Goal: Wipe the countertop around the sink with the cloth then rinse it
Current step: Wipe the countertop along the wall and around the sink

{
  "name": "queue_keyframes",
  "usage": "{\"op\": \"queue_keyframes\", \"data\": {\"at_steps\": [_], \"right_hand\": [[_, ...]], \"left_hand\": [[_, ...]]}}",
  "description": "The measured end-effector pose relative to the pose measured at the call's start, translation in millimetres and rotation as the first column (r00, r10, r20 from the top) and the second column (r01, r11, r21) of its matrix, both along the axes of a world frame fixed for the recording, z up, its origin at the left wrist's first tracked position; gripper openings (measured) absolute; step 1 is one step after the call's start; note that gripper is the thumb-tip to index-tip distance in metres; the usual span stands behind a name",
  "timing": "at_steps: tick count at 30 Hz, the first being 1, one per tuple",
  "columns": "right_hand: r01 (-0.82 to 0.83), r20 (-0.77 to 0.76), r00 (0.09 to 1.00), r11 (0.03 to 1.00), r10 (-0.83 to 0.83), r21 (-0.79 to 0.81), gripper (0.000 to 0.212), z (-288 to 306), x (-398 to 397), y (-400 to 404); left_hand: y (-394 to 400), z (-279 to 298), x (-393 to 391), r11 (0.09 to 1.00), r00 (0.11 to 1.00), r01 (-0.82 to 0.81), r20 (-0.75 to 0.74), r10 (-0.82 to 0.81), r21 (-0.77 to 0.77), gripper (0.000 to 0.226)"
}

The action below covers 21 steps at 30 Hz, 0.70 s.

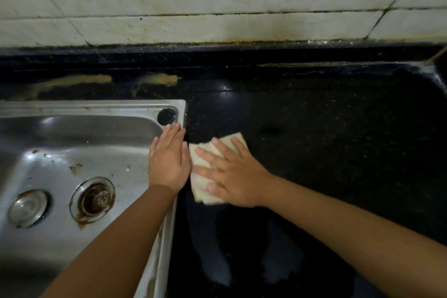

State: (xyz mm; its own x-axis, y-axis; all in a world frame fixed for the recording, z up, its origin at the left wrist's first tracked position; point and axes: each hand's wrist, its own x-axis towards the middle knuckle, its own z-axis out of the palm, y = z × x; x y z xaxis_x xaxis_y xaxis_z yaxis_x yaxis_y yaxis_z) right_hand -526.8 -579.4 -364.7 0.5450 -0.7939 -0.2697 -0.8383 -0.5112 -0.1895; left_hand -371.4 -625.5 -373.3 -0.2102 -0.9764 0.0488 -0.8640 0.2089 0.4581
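Note:
A folded beige cloth (202, 152) lies flat on the black countertop (326, 143), just right of the steel sink (79, 143). My right hand (232, 173) presses on the cloth with its fingers spread and straight, covering most of it. My left hand (169, 159) rests flat over the sink's right rim, fingers straight and together, touching the cloth's left edge or very near it.
The sink basin holds a rusty drain (93, 198) and a round metal strainer (27, 208). A black plug (167, 116) fills the hole in the sink's back right corner. Yellowish smears (79, 81) mark the counter behind the sink. A tiled wall (217, 0) rises at the back.

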Motion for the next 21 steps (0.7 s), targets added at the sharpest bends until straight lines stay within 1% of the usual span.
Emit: {"op": "queue_keyframes", "data": {"at_steps": [2,4,5,7,8,9,10,11,12,13,14,16,18,19,20,21], "right_hand": [[0.019,0.029,0.999,0.997,-0.017,-0.075,0.043,-10,-18,49],[0.075,-0.043,0.996,0.996,-0.077,-0.043,0.045,-12,-52,89],[0.131,-0.086,0.987,0.991,-0.134,-0.042,0.048,-11,-74,99],[0.33,-0.149,0.929,0.941,-0.338,-0.078,0.06,1,-113,93],[0.452,-0.155,0.873,0.887,-0.462,-0.098,0.068,5,-128,79],[0.598,-0.128,0.787,0.797,-0.604,-0.086,0.069,7,-139,63],[0.726,-0.092,0.681,0.686,-0.726,-0.046,0.062,6,-144,45],[0.806,-0.092,0.589,0.591,-0.803,0.007,0.054,5,-141,26],[0.836,-0.099,0.548,0.548,-0.831,0.027,0.051,4,-133,7],[0.831,-0.08,0.555,0.556,-0.828,0.018,0.05,4,-120,-9],[0.809,-0.058,0.586,0.588,-0.808,-0.002,0.051,3,-104,-21],[0.731,-0.047,0.682,0.683,-0.73,0.007,0.051,3,-67,-29],[0.607,-0.036,0.794,0.794,-0.607,0.015,0.052,-3,-26,-12],[0.52,-0.038,0.853,0.854,-0.521,-0.025,0.054,-7,-8,6],[0.45,-0.044,0.889,0.888,-0.455,-0.092,0.057,-9,3,26],[0.425,-0.022,0.902,0.897,-0.431,-0.123,0.056,-10,10,48]], "left_hand": [[0,2,0,1.0,0.999,0.012,0.033,-0.012,0.007,0.054],[-1,2,0,1.0,0.998,0.012,0.061,-0.013,0.016,0.043],[0,2,0,1.0,0.998,0.011,0.068,-0.012,0.015,0.04],[0,1,0,1.0,0.998,0.013,0.066,-0.013,0.005,0.039],[0,1,-1,1.0,0.998,0.012,0.066,-0.012,-0.003,0.039],[0,-1,-1,1.0,0.998,0.008,0.067,-0.007,-0.011,0.039],[0,0,-1,1.0,0.998,0.004,0.069,-0.003,-0.017,0.042],[2,0,-1,1.0,0.997,0.005,0.077,-0.003,-0.024,0.047],[3,0,-2,1.0,0.996,0.011,0.093,-0.008,-0.026,0.05],[3,1,-3,1.0,0.993,0.015,0.115,-0.013,-0.019,0.048],[3,2,-3,1.0,0.99,0.02,0.143,-0.019,-0.004,0.045],[2,4,-3,0.999,0.98,0.035,0.196,-0.037,0.018,0.047],[1,7,-4,0.998,0.962,0.043,0.268,-0.055,0.05,0.051],[2,8,-4,0.997,0.951,0.04,0.303,-0.059,0.069,0.052],[2,10,-5,0.996,0.94,0.034,0.335,-0.061,0.085,0.052],[3,12,-6,0.995,0.928,0.033,0.367,-0.067,0.099,0.052]]}}
